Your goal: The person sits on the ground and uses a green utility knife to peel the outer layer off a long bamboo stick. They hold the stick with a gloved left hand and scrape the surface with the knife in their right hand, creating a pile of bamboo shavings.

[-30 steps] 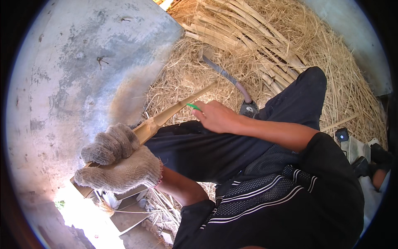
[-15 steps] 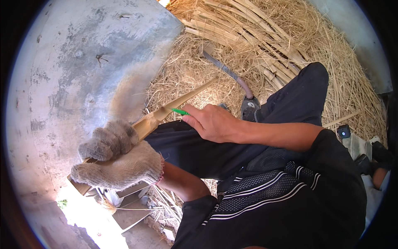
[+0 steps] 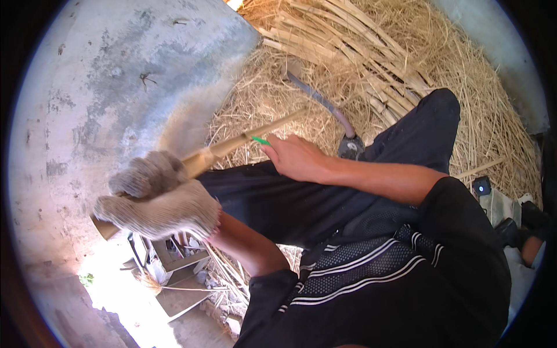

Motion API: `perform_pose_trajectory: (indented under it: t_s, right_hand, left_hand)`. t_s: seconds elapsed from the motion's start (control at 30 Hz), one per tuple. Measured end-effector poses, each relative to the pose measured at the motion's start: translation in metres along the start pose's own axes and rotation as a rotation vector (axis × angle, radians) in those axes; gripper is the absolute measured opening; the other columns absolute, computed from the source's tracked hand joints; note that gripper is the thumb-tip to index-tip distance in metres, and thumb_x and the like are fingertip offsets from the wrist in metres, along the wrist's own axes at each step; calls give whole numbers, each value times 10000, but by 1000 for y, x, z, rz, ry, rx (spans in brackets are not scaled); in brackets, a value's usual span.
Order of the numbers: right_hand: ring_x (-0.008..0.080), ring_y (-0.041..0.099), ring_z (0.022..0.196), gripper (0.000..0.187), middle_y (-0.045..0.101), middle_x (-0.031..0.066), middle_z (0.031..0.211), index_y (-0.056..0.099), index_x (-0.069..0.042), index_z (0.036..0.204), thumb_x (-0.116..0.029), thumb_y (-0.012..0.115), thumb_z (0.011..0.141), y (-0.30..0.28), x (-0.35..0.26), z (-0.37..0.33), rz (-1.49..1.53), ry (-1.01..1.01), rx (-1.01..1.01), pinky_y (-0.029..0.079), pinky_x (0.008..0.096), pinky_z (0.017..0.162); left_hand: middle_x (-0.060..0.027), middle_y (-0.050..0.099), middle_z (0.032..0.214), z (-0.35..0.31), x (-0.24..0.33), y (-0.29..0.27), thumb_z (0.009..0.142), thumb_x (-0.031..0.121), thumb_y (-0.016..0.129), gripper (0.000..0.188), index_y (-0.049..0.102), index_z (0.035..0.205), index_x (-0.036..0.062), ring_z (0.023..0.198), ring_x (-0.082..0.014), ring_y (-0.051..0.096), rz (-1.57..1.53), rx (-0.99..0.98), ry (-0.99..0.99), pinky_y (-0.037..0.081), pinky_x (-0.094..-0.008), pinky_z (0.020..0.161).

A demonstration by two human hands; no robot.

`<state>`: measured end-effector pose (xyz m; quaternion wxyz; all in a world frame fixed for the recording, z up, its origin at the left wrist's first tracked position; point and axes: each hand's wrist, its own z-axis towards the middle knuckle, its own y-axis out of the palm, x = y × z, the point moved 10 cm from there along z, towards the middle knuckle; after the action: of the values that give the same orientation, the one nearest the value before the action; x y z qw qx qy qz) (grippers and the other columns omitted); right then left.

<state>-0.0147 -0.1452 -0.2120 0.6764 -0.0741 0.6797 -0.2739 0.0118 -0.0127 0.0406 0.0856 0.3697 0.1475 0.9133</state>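
My left hand (image 3: 159, 200), in a grey knitted work glove, is closed around a long split bamboo piece (image 3: 200, 162). The piece slants up to the right, and its narrow far part reaches over the straw. Its lower-left end pokes out beyond the glove. My bare right hand (image 3: 299, 159) pinches a slim green tool (image 3: 261, 141), whose tip is at the narrow part of the bamboo. Most of that tool is hidden in my fingers, and I cannot make out its kind.
Straw (image 3: 243, 110) covers the ground ahead, with a stack of split strips (image 3: 354, 52) on top. A curved metal tool (image 3: 316, 95) lies by my dark shoe (image 3: 350, 147). A weathered wall (image 3: 116, 87) stands at left. A wooden frame (image 3: 185, 261) and clutter sit at lower left.
My left hand and the bamboo have shifted slightly up and left. My right hand has slid up and to the right along the bamboo with the green tool.
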Motion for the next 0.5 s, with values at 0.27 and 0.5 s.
perform_pose_trajectory:
  t_s: [0.27, 0.5]
  right_hand:
    - [506, 614, 688, 390, 605, 309, 700, 539, -11, 1120, -364, 408, 1015, -1, 18, 8, -93, 44, -26, 513, 546, 638]
    - [483, 618, 691, 380, 612, 278, 699, 549, -45, 1129, -375, 396, 1019, -14, -43, -6, -34, -207, 70, 490, 555, 638]
  left_hand:
    - [63, 190, 463, -8, 4, 8, 981, 530, 420, 578, 240, 531, 216, 366, -60, 180, 9, -37, -13, 185, -235, 340]
    - [62, 206, 465, -7, 7, 4, 973, 523, 451, 577, 271, 532, 198, 361, -71, 199, -26, -32, 4, 180, -247, 342]
